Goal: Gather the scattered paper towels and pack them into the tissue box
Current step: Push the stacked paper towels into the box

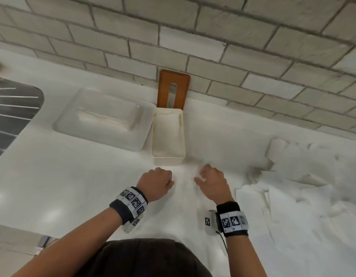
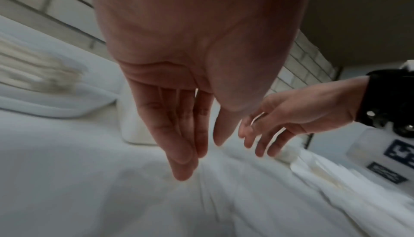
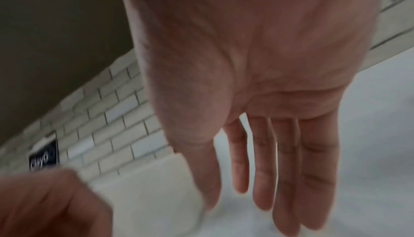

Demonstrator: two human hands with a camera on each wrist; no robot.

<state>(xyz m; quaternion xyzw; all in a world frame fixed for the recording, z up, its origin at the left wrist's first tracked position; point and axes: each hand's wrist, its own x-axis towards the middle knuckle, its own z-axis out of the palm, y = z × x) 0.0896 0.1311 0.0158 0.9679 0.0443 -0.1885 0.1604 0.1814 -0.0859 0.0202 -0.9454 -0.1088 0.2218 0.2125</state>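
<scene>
An open cream tissue box [image 1: 167, 157] stands on the white counter with white paper inside; its brown slotted lid [image 1: 164, 86] leans on the brick wall behind it. Scattered white paper towels [image 1: 305, 198] lie in a loose heap at the right. Just in front of the box, my left hand [image 1: 156, 181] and right hand [image 1: 211, 179] hover close together over a sheet of paper towel [image 1: 184, 183]. In the left wrist view my left hand [image 2: 201, 159] has straight fingers pointing down at creased white paper [image 2: 224, 196]. My right hand [image 3: 251, 210] is spread flat beside the box [image 3: 152, 187], holding nothing.
A white tray [image 1: 101, 137] left of the box holds a flat stack of tissues [image 1: 105, 118]. A dark ridged sink drainer [image 1: 11, 112] lies at the far left. The brick wall [image 1: 253, 56] closes off the back of the counter.
</scene>
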